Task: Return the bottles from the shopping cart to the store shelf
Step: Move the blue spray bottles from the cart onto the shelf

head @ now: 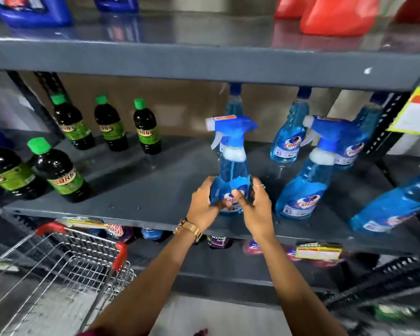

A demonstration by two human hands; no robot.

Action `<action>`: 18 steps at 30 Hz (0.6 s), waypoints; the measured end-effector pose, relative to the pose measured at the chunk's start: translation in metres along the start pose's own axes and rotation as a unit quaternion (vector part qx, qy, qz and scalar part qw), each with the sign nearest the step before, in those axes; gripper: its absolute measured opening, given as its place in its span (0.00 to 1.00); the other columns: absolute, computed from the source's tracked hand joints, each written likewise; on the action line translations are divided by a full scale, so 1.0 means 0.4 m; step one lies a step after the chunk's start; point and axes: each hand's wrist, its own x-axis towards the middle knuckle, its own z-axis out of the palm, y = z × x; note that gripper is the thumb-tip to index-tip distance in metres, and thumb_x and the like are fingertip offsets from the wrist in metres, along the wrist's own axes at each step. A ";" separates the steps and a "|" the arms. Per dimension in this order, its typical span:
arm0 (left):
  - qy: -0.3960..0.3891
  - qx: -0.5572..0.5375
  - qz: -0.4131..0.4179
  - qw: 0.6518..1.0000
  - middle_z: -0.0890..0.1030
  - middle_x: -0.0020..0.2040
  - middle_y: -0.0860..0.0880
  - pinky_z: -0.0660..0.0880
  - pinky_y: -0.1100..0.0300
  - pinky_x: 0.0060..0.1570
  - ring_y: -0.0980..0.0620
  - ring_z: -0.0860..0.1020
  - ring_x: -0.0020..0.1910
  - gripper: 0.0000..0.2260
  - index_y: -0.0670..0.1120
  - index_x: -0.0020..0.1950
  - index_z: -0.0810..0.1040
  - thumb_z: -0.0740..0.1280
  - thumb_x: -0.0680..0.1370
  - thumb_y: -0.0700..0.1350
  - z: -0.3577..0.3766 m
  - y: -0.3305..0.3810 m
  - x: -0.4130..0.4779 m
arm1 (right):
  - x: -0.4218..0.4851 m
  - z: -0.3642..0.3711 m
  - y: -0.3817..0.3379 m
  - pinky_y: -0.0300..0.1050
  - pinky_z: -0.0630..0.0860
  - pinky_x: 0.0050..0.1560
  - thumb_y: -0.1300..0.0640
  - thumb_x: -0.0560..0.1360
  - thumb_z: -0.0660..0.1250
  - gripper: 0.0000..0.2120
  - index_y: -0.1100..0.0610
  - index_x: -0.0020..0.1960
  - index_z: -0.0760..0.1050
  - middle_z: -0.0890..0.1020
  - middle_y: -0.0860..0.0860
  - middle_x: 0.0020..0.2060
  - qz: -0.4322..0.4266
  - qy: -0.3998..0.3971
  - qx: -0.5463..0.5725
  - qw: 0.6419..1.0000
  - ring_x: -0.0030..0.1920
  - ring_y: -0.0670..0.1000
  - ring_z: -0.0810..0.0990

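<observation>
Counting what's on the middle shelf (pixel 170 166): five dark bottles with green caps (pixel 147 127) on the left, and six blue spray bottles (pixel 230 166) on the right, some half hidden. Up top, two blue jugs (pixel 32 8) and at least two red ones (pixel 335 15). One shopping cart (pixel 66 260), two hands (pixel 204 204).

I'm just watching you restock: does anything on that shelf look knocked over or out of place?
Nothing clearly does. The blue spray bottle between the left hand and right hand stands upright on the shelf. The far-right blue bottle seems to lean, perhaps only from lens distortion.
</observation>
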 end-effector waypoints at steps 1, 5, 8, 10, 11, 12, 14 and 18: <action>0.001 0.004 0.000 1.000 0.81 0.52 0.54 0.77 0.69 0.52 0.55 0.80 0.53 0.25 0.47 0.61 0.73 0.75 0.67 0.35 0.001 -0.004 0.007 | 0.011 0.001 0.005 0.57 0.75 0.61 0.59 0.75 0.68 0.19 0.60 0.64 0.70 0.80 0.57 0.56 -0.001 -0.004 -0.003 1.000 0.57 0.54 0.80; 0.001 0.019 0.001 1.000 0.79 0.56 0.52 0.76 0.59 0.60 0.53 0.79 0.56 0.26 0.47 0.65 0.69 0.73 0.69 0.37 0.003 -0.017 0.029 | 0.033 0.016 0.031 0.55 0.76 0.60 0.57 0.76 0.67 0.20 0.60 0.66 0.69 0.80 0.58 0.57 -0.002 -0.003 -0.009 1.000 0.58 0.56 0.79; 0.037 0.035 0.021 0.998 0.75 0.64 0.49 0.70 0.72 0.64 0.58 0.74 0.62 0.32 0.42 0.72 0.61 0.71 0.73 0.37 0.007 -0.029 0.006 | -0.011 0.044 0.070 0.52 0.66 0.71 0.59 0.74 0.69 0.27 0.63 0.70 0.64 0.73 0.60 0.67 -0.010 0.040 -0.034 0.999 0.68 0.59 0.72; 0.116 0.064 0.054 0.990 0.66 0.68 0.51 0.60 0.83 0.63 0.70 0.65 0.66 0.31 0.34 0.72 0.60 0.70 0.73 0.37 -0.009 -0.055 -0.038 | -0.082 0.074 0.091 0.39 0.55 0.75 0.58 0.74 0.69 0.32 0.63 0.73 0.59 0.65 0.56 0.72 -0.048 0.074 -0.070 0.994 0.75 0.57 0.61; 0.152 0.083 0.069 0.982 0.63 0.69 0.52 0.57 0.82 0.65 0.75 0.61 0.67 0.28 0.32 0.70 0.62 0.69 0.74 0.37 -0.024 -0.069 -0.068 | -0.118 0.089 0.096 0.37 0.52 0.75 0.57 0.75 0.68 0.33 0.62 0.74 0.58 0.62 0.55 0.73 -0.071 0.082 -0.080 0.991 0.76 0.54 0.57; 0.179 0.100 0.074 0.976 0.62 0.70 0.53 0.55 0.80 0.67 0.76 0.59 0.68 0.26 0.32 0.70 0.64 0.68 0.75 0.38 -0.048 -0.089 -0.108 | -0.156 0.112 0.102 0.38 0.51 0.75 0.55 0.76 0.67 0.33 0.61 0.74 0.56 0.60 0.53 0.74 -0.092 0.072 -0.088 0.989 0.77 0.51 0.54; 0.215 0.129 0.077 0.965 0.65 0.69 0.53 0.57 0.74 0.70 0.68 0.62 0.70 0.23 0.34 0.69 0.66 0.66 0.76 0.39 -0.110 -0.131 -0.191 | -0.224 0.167 0.104 0.43 0.50 0.77 0.52 0.77 0.63 0.31 0.59 0.75 0.55 0.58 0.50 0.75 -0.128 0.012 -0.102 0.986 0.77 0.51 0.52; 0.262 0.173 0.014 0.949 0.75 0.64 0.39 0.70 0.52 0.67 0.43 0.74 0.64 0.18 0.35 0.67 0.69 0.62 0.77 0.37 -0.265 -0.236 -0.368 | -0.337 0.319 0.077 0.45 0.49 0.77 0.53 0.78 0.61 0.29 0.60 0.75 0.57 0.59 0.51 0.75 -0.177 -0.169 -0.113 0.963 0.77 0.53 0.53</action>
